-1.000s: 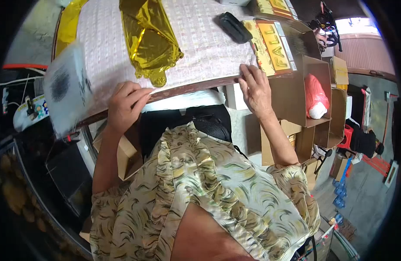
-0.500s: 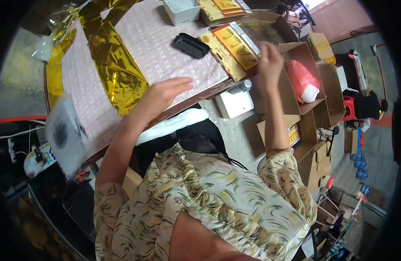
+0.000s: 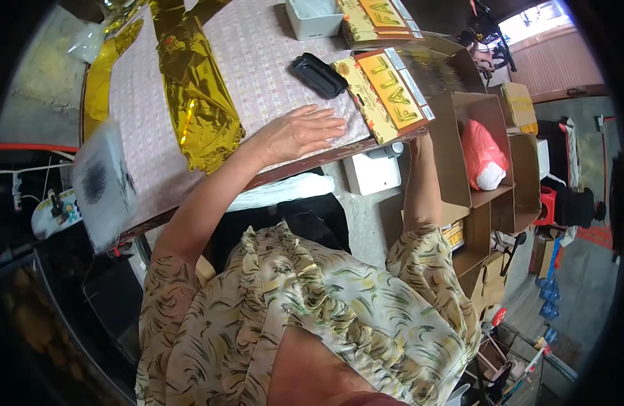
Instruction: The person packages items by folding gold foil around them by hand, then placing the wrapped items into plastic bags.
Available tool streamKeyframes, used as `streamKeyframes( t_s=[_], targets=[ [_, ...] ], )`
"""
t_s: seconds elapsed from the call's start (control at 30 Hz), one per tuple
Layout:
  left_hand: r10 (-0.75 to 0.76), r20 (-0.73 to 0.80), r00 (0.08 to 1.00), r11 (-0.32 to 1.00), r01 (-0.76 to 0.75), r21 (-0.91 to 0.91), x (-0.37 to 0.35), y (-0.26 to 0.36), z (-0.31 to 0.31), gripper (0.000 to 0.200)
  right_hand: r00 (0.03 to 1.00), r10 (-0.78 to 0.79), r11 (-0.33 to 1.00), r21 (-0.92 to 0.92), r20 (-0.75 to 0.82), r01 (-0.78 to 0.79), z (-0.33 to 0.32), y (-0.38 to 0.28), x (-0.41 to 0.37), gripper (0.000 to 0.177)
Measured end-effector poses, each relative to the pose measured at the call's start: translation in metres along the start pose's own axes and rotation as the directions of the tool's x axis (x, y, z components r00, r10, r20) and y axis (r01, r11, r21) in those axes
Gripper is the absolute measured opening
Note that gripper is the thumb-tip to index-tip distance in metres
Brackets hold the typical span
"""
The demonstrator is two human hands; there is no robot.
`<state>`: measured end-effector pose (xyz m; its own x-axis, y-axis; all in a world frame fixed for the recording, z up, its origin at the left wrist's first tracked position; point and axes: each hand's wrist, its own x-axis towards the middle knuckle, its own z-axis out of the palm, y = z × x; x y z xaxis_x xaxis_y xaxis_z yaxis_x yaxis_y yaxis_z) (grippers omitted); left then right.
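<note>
My left hand (image 3: 302,133) lies flat on the checked tablecloth near the table's front edge, fingers stretched out and holding nothing. Just beyond its fingertips sits a black plastic tray (image 3: 320,76). Flat packets lettered "FALL" (image 3: 396,89) lie to the right of the tray, at the table's corner. My right hand (image 3: 421,143) is at that corner, right by the packets' lower edge; its fingers are hidden there, so I cannot see whether it grips anything. Crumpled gold foil (image 3: 197,88) stretches across the cloth left of my left hand.
A second pile of packets (image 3: 383,24) and a white bin (image 3: 315,20) stand farther back. Open cardboard boxes (image 3: 454,159) crowd the right side, one holding a red plastic bag (image 3: 483,152). A white box (image 3: 371,174) is below the table edge.
My left hand has moved right and flattened onto the cloth. My right hand has come down from beside the packets to their lower edge. The whole view has shifted slightly.
</note>
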<state>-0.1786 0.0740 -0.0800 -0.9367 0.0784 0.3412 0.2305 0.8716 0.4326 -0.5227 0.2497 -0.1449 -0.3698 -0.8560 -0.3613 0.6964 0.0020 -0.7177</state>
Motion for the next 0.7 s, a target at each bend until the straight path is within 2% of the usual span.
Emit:
streamKeyframes(
  t_s=[0.07, 0.1, 0.13, 0.17, 0.2, 0.27, 0.3, 0.37, 0.4, 0.43, 0.47, 0.5, 0.53, 0.57, 0.63, 0.67, 0.7],
  targets=[
    [-0.021, 0.026, 0.999, 1.0, 0.021, -0.021, 0.0, 0.0, 0.0, 0.045, 0.989, -0.137, 0.988, 0.082, 0.063, 0.132, 0.032, -0.003, -0.009, 0.049],
    [-0.03, 0.022, 0.999, 0.999, 0.03, -0.021, 0.0, 0.001, -0.001, 0.045, 0.998, -0.065, 0.985, 0.161, 0.014, 0.062, -0.035, 0.008, 0.02, 0.049],
    [-0.042, 0.021, 0.999, 0.999, 0.043, -0.016, 0.0, 0.004, -0.001, 0.045, 0.99, -0.125, 0.985, 0.108, -0.06, 0.131, -0.062, 0.016, 0.03, 0.049],
    [-0.055, 0.019, 0.998, 0.998, 0.056, -0.01, 0.0, 0.007, -0.003, 0.046, 0.974, -0.189, 0.979, 0.049, -0.127, 0.197, -0.07, 0.018, 0.034, 0.05],
    [-0.061, 0.015, 0.998, 0.998, 0.061, -0.008, 0.001, 0.007, -0.005, 0.046, 0.975, -0.186, 0.98, 0.048, -0.121, 0.193, -0.061, 0.013, 0.031, 0.05],
    [-0.04, 0.019, 0.999, 0.995, 0.038, 0.097, 0.002, 0.009, -0.007, 0.047, 0.961, -0.151, 0.972, 0.142, -0.23, 0.187, -0.049, 0.003, 0.015, 0.049],
    [-0.041, 0.02, 0.999, 0.995, 0.039, 0.094, 0.001, 0.007, -0.005, 0.047, 0.961, -0.149, 0.972, 0.142, -0.232, 0.185, -0.107, -0.006, 0.026, 0.049],
    [-0.053, 0.07, 0.996, 0.997, 0.05, 0.05, 0.0, 0.004, -0.001, 0.044, 0.966, 0.042, 0.989, 0.146, -0.257, -0.005, -0.196, -0.01, 0.073, 0.05],
    [-0.049, 0.067, 0.997, 0.998, 0.046, 0.048, 0.0, 0.003, -0.001, 0.044, 0.899, -0.156, 0.98, 0.049, -0.408, 0.193, -0.135, -0.01, 0.04, 0.061],
    [-0.047, 0.078, 0.996, 0.998, 0.043, 0.052, 0.001, 0.004, -0.002, 0.044, 0.897, -0.161, 0.98, 0.044, -0.412, 0.196, -0.137, -0.013, 0.04, 0.061],
    [-0.046, 0.088, 0.995, 0.997, 0.041, 0.058, 0.0, 0.004, -0.002, 0.043, 0.861, -0.239, 0.971, -0.116, -0.45, 0.209, -0.176, -0.014, 0.052, 0.057],
    [-0.042, 0.084, 0.996, 0.998, 0.038, 0.052, -0.001, 0.003, -0.002, 0.043, 0.82, -0.32, 0.939, -0.274, -0.475, 0.208, -0.201, -0.014, 0.059, 0.054],
    [-0.038, 0.084, 0.996, 0.998, 0.033, 0.053, -0.001, 0.003, -0.002, 0.043, 0.788, -0.395, 0.892, -0.401, -0.472, 0.207, -0.201, -0.014, 0.06, 0.044],
    [-0.034, 0.083, 0.996, 0.998, 0.029, 0.056, -0.001, 0.003, -0.003, 0.042, 0.787, -0.4, 0.889, -0.409, -0.47, 0.208, -0.189, -0.019, 0.052, 0.044],
    [-0.041, 0.1, 0.994, 0.999, 0.038, 0.036, 0.0, 0.006, -0.004, 0.042, 0.698, -0.559, 0.644, -0.765, -0.447, 0.027, -0.14, -0.029, 0.016, 0.044],
    [-0.048, 0.122, 0.991, 0.999, 0.045, 0.025, 0.001, 0.005, -0.007, 0.041, 0.682, -0.584, 0.608, -0.794, -0.441, 0.006, -0.114, -0.031, 0.01, 0.042],
    [-0.044, 0.118, 0.992, 0.999, 0.041, 0.026, 0.002, 0.005, -0.009, 0.041, 0.679, -0.588, 0.605, -0.796, -0.439, 0.009, -0.13, -0.029, 0.019, 0.042]
  ],
)
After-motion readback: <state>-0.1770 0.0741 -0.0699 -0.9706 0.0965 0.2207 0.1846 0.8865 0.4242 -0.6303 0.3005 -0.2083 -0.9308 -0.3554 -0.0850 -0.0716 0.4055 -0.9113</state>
